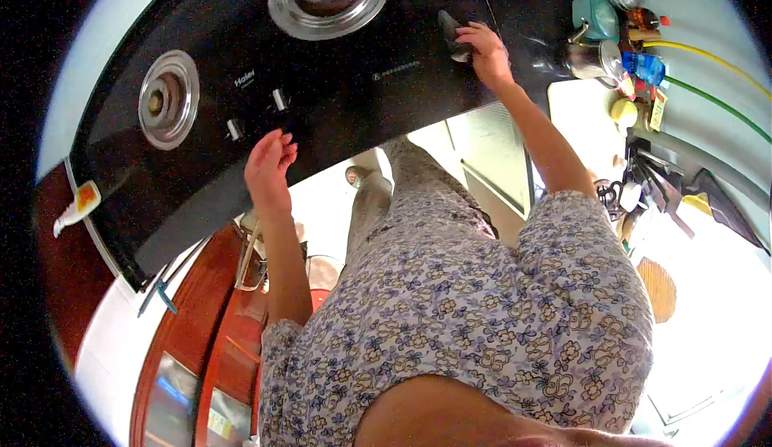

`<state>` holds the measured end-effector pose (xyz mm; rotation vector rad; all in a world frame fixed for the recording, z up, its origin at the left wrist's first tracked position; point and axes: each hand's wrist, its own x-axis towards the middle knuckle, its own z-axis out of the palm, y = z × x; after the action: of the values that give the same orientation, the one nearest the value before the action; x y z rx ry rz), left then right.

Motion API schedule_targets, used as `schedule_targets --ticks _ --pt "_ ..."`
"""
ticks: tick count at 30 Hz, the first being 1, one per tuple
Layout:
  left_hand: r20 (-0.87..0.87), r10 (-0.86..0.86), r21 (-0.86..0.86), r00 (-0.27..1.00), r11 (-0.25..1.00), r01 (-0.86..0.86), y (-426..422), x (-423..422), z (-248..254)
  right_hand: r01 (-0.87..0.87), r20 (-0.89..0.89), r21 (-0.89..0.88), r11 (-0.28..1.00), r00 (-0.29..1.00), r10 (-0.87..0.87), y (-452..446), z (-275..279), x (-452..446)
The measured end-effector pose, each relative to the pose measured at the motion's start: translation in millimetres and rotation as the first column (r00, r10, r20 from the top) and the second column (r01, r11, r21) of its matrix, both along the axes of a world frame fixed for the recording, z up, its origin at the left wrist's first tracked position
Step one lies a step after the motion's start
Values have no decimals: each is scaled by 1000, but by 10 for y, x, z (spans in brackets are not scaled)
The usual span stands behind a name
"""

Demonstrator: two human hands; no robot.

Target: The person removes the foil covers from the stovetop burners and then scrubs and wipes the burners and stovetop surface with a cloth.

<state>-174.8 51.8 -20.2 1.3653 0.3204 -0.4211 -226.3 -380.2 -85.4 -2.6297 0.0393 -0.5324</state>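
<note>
A black glass stovetop [354, 101] with two round metal burners, a large one [328, 1] and a smaller one [169, 100], spans the upper view. My left hand [272, 166] is just below its two control knobs [279, 100], fingers loosely bent and nothing visible in them. Farther right, my right hand [486, 51] grips a dark grey cloth [455, 38] that lies against the stovetop. Part of the cloth is hidden under the fingers.
At the right stand a metal pot [593, 59], a teal container [595, 17] and a pale board [575, 117]. Yellow and green hoses run behind them. A white spoon rest [79, 208] with orange residue sits by the left edge, above red cabinets [181, 302].
</note>
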Motion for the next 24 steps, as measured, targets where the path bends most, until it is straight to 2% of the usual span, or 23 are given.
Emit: schedule_targets --ticks 2,3,4,5,6,8,9,10,11,13,14,16,17,18,20,24 --pt "-53 76 89 996 993 -71 328 -200 52 124 42 92 988 991 -128 14 196 -154" --pt "-47 84 41 995 996 -82 567 -314 -24 226 123 202 953 960 -253 -73 209 -223" --pt "-16 79 122 997 990 -77 786 -429 -89 313 184 320 894 905 -383 -193 212 -304" --pt "16 70 202 997 977 -72 983 -533 -152 445 78 364 818 861 -503 -269 250 -402" --pt "13 99 209 995 973 -100 1109 -636 -183 568 -31 390 725 794 -607 -369 294 -479" --pt "-32 196 158 980 969 -189 1359 -857 -211 682 -270 178 710 727 -631 -749 -234 -707" --pt "-78 260 101 963 963 -252 1454 -941 -233 710 -90 -189 678 675 -732 -632 -595 -737" --pt "-53 220 129 974 969 -212 1560 -1021 -318 754 -49 -203 625 629 -776 -292 -641 -694" --pt "-29 181 162 983 971 -175 1671 -1116 -435 744 -27 -193 640 648 -761 -41 -630 -606" --pt "-138 240 108 961 968 -226 1562 -1196 -312 691 5 -179 700 712 -702 395 -551 -478" --pt "-151 217 98 964 974 -204 1485 -1222 -326 646 21 -174 743 757 -653 555 -496 -427" --pt "-169 178 75 969 983 -168 1345 -1267 -399 592 -36 -121 797 800 -599 720 -412 -348" --pt "-198 156 7 968 988 -157 1297 -1270 -511 524 -32 -94 846 848 -529 688 -379 -317" --pt "-199 129 11 971 992 -129 1160 -1270 -420 480 -22 54 876 877 -479 697 -206 -256" --pt "-231 135 -11 964 990 -141 977 -1308 -409 351 141 186 918 915 -378 435 -102 -119" --pt "-246 184 60 952 983 -174 677 -1394 -406 282 19 350 893 951 -308 -191 320 502"
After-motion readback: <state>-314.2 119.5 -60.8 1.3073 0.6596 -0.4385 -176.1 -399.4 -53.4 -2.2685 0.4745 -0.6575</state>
